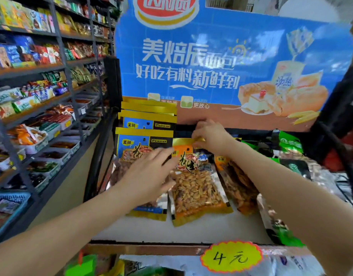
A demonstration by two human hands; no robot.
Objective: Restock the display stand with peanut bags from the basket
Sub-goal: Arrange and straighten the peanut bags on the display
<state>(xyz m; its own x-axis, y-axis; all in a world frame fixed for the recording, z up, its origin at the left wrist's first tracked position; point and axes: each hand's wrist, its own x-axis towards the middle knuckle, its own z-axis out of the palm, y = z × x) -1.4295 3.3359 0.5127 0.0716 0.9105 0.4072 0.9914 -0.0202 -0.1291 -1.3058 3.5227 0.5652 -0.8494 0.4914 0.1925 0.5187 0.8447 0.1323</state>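
An orange peanut bag (197, 182) hangs at the middle of the display stand (171, 230), its clear lower half full of nuts and its gold top edge up at the hanging rail. The right hand (208, 136) pinches that gold top edge between thumb and fingers, just below the stand's blue header board (221, 56). The left hand (151, 172) lies with fingers spread and straight, its fingertips resting on the orange bag's label and its palm over the lower part of the blue peanut bag (139, 148) just to the left.

Behind and above that blue bag, a stack of further blue peanut bags (147, 116) hangs in a row, their gold tops overlapping. To the right of the orange bag, partly hidden by the right forearm, hangs another orange bag (237, 184), tilted. Further right are green packets (291, 144), some blurred at the edge of view.

On the stand's front lip sits a yellow price tag (231, 257) with "4元" handwritten on it. Along the left runs a long shelving unit (62, 66) packed with snack packets and trays. The basket cannot be made out for certain.
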